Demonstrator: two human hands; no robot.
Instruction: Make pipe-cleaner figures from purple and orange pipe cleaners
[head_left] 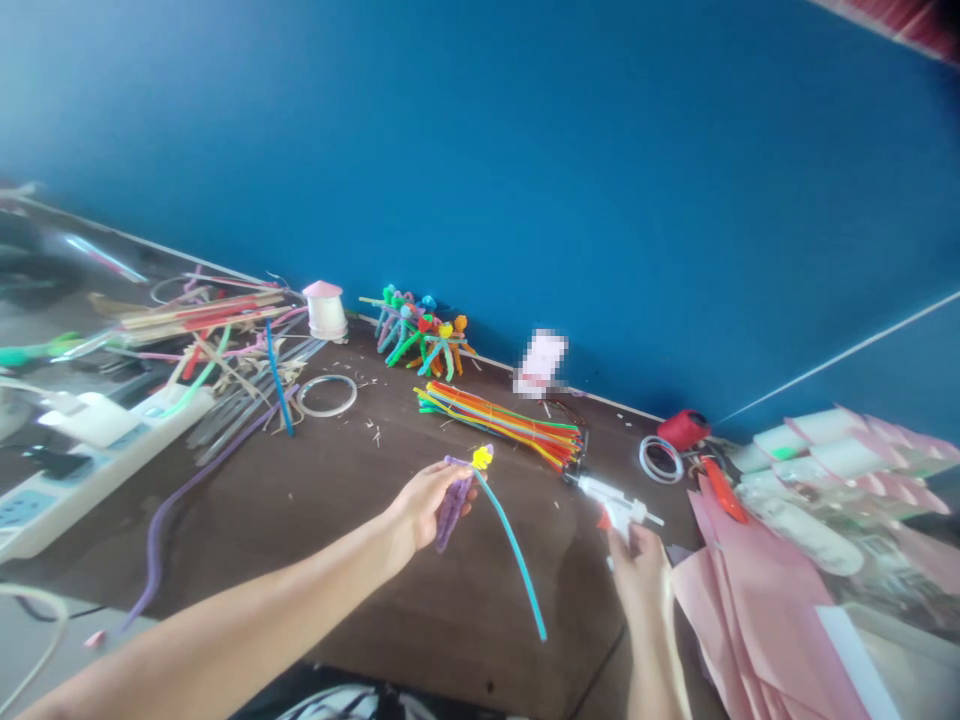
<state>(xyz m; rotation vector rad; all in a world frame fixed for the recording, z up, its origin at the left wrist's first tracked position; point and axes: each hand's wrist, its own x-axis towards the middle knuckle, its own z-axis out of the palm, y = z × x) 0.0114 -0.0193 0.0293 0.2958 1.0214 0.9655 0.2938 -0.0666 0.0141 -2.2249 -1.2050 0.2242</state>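
Note:
My left hand is raised over the dark wooden table and holds a folded purple pipe cleaner. A long teal pipe cleaner runs down from the same spot, topped by a small yellow pipe-cleaner flower. My right hand grips a small white hot glue gun with an orange trigger. Its nozzle points up and left, toward a bundle of multicoloured pipe cleaners. The two hands are apart.
Pipe-cleaner figures stand against the blue wall. A white power strip, a roll of tape, a red spool and pink paper sheets lie around the table. Scraps are scattered on the wood.

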